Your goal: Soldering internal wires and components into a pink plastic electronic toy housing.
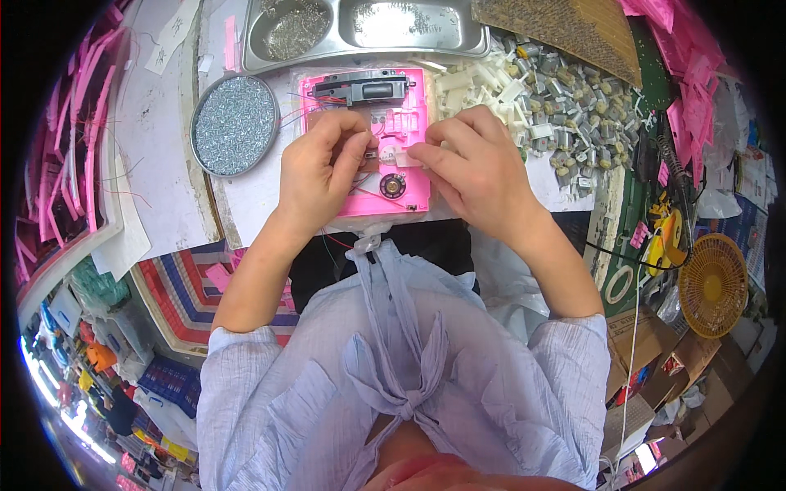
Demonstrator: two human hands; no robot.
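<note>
A pink plastic casing (418, 196) lies in front of me with its inside facing up. Across its far end sits a black plastic part (378, 90), and a small round speaker (393, 186) is at its near end. Thin red wires run inside it and out past its left side. My left hand (323, 168) is over the casing's left side, thumb and fingers pinched at its middle; what they hold is too small to make out. From the right, my right hand (479, 168) pinches a small white plastic piece (403, 158) over the casing's middle.
Left of the casing stands a round dish (195, 135) of small screws. A metal tray (341, 37) with small parts is at the back. White plastic parts (483, 88) and a heap of small motors (577, 106) lie to the right. Pink panels (74, 155) stack at far left.
</note>
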